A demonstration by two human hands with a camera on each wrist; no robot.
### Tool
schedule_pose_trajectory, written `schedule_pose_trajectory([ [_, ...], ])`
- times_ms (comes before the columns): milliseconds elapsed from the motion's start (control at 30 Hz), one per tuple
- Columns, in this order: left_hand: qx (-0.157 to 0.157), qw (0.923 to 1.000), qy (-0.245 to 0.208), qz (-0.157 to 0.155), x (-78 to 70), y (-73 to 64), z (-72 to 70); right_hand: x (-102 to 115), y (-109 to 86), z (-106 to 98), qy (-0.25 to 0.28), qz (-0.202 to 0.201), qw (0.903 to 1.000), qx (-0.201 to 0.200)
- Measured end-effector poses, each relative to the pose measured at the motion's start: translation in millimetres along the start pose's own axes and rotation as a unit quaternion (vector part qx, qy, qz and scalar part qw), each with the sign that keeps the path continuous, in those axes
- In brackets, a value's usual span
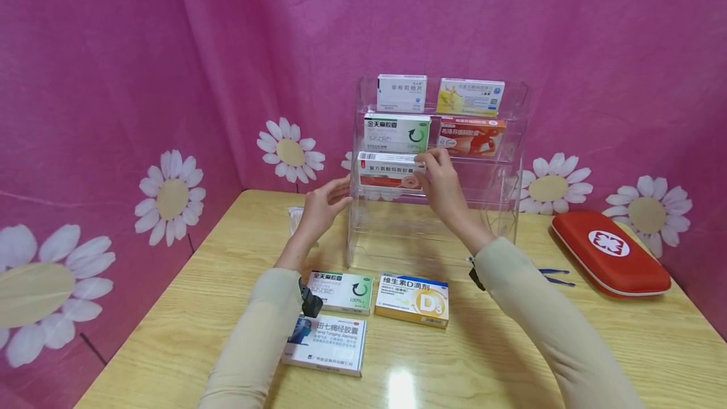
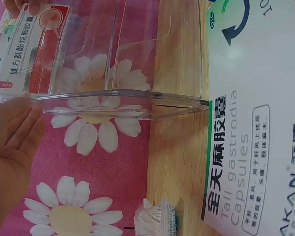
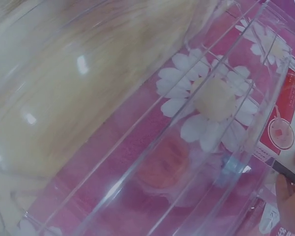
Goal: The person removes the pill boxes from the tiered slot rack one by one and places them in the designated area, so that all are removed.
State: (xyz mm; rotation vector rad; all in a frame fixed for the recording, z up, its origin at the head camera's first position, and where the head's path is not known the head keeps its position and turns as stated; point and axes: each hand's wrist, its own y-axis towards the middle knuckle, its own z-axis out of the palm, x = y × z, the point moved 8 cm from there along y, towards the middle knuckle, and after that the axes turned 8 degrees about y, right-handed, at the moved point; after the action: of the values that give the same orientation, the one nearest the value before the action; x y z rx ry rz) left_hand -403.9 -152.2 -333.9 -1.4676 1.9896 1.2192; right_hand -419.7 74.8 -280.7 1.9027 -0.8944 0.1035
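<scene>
A clear acrylic rack [image 1: 434,226] with tiers stands on the table. My right hand [image 1: 445,185] pinches the right end of a white and red medicine box [image 1: 386,172], which sits at the left of the third tier. In the right wrist view, the fingertips [image 3: 287,191] lie against this box's end. With fingers extended, my left hand [image 1: 324,210] rests at the rack's left side; in the left wrist view, its fingertips reach the side panel near the box. Directly above is a white and green medicine box [image 1: 396,133], beside a red one [image 1: 471,137].
Two boxes, one white [image 1: 401,93] and one yellow-white [image 1: 470,97], fill the top tier. On the table lie a white-green box [image 1: 341,292], a vitamin D box [image 1: 411,300] and a blue-white box [image 1: 326,344]. A red case [image 1: 610,254], blue tweezers [image 1: 556,276] and a clear packet [image 1: 295,218] lie around the rack.
</scene>
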Motion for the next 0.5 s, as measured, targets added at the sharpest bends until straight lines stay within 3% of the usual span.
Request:
schedule_pose_trajectory([
  [300, -0.002, 0.9999, 0.009, 0.005, 0.8, 0.6, 0.4, 4.1, -3.0, -23.5, 0.017, -0.016, 0.9984, -0.052],
  [500, -0.002, 0.9999, 0.011, 0.009, 0.1, 0.0, 0.4, 9.0, -7.3, -41.1, 0.005, -0.049, 0.9950, -0.086],
])
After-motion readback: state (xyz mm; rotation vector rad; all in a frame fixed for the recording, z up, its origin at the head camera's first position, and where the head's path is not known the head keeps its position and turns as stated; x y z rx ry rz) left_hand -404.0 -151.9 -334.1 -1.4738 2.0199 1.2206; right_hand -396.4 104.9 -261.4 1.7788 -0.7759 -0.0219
